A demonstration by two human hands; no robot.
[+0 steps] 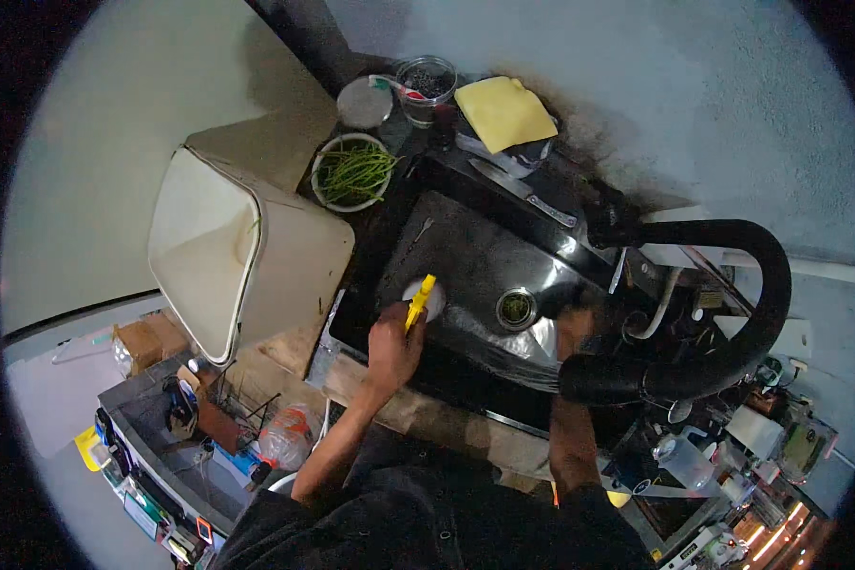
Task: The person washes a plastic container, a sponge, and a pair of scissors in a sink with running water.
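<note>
My left hand (395,340) grips a yellow-handled tool (420,299), its exact kind unclear, over the left part of a dark metal sink (463,242). Just behind the tool lies a round whitish thing (436,302), partly covered by it. A small fork (424,228) rests on the sink floor. Green scraps sit in the drain strainer (516,308). My right hand (576,331) is blurred at the sink's right side, near the black faucet's head (591,379), which hides part of the forearm. Whether that hand holds anything cannot be made out. Pale streaks, perhaps water, run left from the faucet head.
A white bowl of green bean-like stalks (356,173) stands by a large tilted whitish bin (292,256). Behind the sink are a knife (524,192), a yellow cloth (506,114) and a clear tub (427,89) with a toothbrush (399,87). The black faucet (762,299) arches at right.
</note>
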